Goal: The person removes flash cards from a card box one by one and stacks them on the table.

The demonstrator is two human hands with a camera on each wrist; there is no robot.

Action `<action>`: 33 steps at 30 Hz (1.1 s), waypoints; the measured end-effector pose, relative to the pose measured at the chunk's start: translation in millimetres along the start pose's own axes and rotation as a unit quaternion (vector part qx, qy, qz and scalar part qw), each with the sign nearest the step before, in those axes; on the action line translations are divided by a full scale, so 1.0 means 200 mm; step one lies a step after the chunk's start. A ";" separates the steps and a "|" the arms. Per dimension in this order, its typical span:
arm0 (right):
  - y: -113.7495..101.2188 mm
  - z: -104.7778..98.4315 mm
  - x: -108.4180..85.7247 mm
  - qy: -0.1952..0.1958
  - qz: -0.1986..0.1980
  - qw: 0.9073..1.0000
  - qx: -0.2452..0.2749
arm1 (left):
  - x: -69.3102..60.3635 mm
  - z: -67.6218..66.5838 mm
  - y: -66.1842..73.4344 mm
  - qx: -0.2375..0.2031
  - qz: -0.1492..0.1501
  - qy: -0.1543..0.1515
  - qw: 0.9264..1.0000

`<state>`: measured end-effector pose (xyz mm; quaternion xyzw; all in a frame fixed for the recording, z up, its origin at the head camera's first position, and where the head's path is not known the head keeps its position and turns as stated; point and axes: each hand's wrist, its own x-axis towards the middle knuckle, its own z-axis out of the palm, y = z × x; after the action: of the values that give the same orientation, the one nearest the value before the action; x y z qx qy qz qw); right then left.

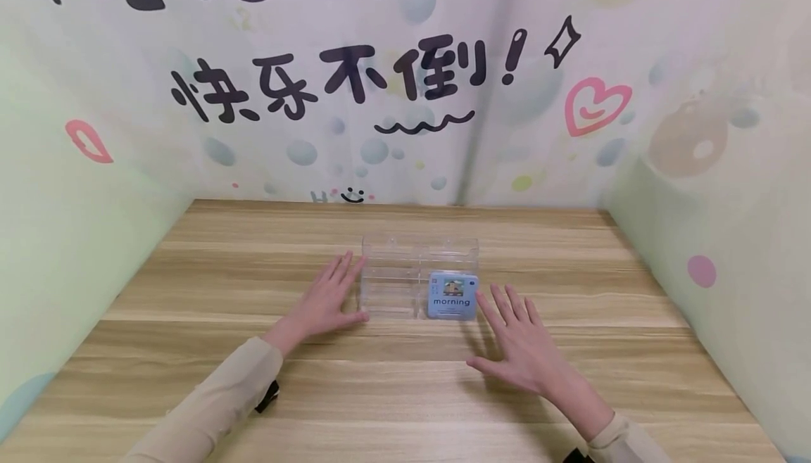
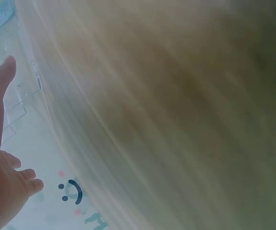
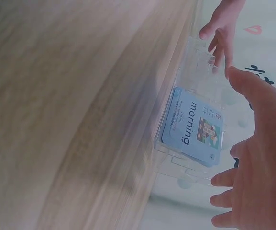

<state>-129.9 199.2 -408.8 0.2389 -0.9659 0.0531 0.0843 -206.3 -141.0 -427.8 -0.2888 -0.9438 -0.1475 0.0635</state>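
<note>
A clear plastic holder [image 1: 389, 287] with stepped compartments stands on the wooden table. Its front right compartment holds light blue cards [image 1: 453, 296]; the front one reads "morning" above small print and has a small picture of a building. My left hand [image 1: 326, 301] is at the holder's left side, fingers spread and straight; whether it touches the plastic I cannot tell. To the right of the cards, my right hand [image 1: 519, 347] is spread with straight fingers and holds nothing. In the right wrist view the cards [image 3: 193, 127] lean back in the holder.
The wooden table [image 1: 380, 407] runs back to a printed cloth wall [image 1: 405, 160] with large dark characters. Pale cloth walls rise along the left and right edges. A dark strap [image 1: 268, 397] shows at the left sleeve.
</note>
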 end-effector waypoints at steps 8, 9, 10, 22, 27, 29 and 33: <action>0.00 0.00 0.00 0.001 -0.004 1.000 -0.007 | -0.01 0.02 0.01 -0.021 -0.004 0.002 1.000; 0.00 0.00 0.00 0.001 -0.004 1.000 -0.007 | -0.01 0.02 0.01 -0.020 -0.005 0.004 1.000; 0.00 0.00 0.00 0.001 -0.003 1.000 -0.008 | -0.01 0.03 0.01 -0.019 -0.006 0.006 1.000; 0.00 0.00 -0.01 0.001 0.000 1.000 -0.006 | -0.01 0.03 0.03 -0.026 -0.035 0.006 0.999; 0.01 0.00 0.00 0.007 -0.002 1.000 -0.008 | -0.02 0.03 0.05 -0.013 -0.043 0.002 0.999; 0.01 0.00 0.01 0.011 -0.004 1.000 -0.008 | -0.02 0.03 0.05 -0.013 -0.045 0.000 0.999; 0.01 0.00 0.01 0.015 -0.005 1.000 -0.009 | -0.02 0.03 0.05 -0.015 -0.047 -0.001 0.999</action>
<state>-132.8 200.5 -408.7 0.2424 -0.9637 0.0481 0.1011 -197.5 -133.3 -432.0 -0.2453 -0.9541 -0.1642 0.0511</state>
